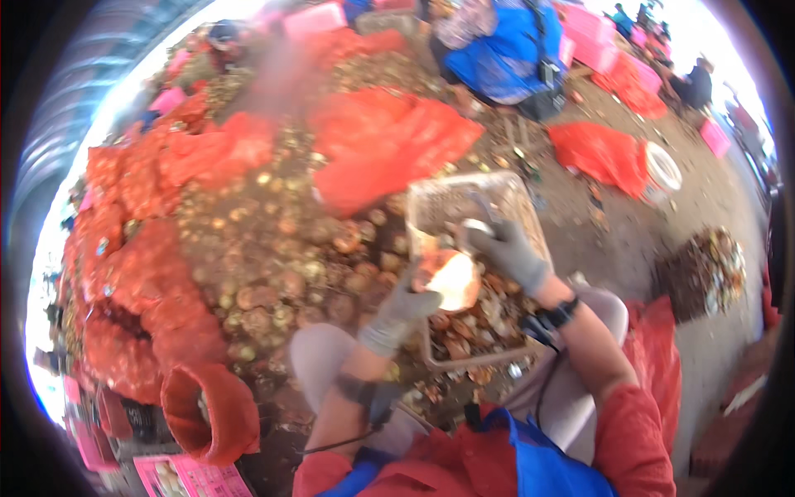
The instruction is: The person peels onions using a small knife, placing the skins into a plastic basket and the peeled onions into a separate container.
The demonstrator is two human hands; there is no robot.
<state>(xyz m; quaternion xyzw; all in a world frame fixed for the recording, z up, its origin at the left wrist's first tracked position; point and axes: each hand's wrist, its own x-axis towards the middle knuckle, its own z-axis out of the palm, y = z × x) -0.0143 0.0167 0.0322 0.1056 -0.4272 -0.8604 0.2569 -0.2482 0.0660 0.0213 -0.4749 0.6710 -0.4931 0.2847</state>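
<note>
My left hand (404, 310), in a grey glove, grips a large onion (456, 282) over a plastic crate. Bright light washes out much of the onion's surface. My right hand (512, 251), gloved too, is just beyond and right of it, closed around a small metal hand tool (484, 208); blur hides its exact kind. The pale crate (478, 360) stands between my knees, with onion skins and trimmings (497, 317) in its near part. To the left of the crate, many loose onions (298, 279) cover the ground.
Filled red mesh sacks (136, 298) line the left side. A red sack (385, 143) lies beyond the onions. At right are a white bucket (661, 171) and a heaped container of scraps (702, 273). A pink crate (192, 478) stands lower left; a person in blue (503, 56) is ahead.
</note>
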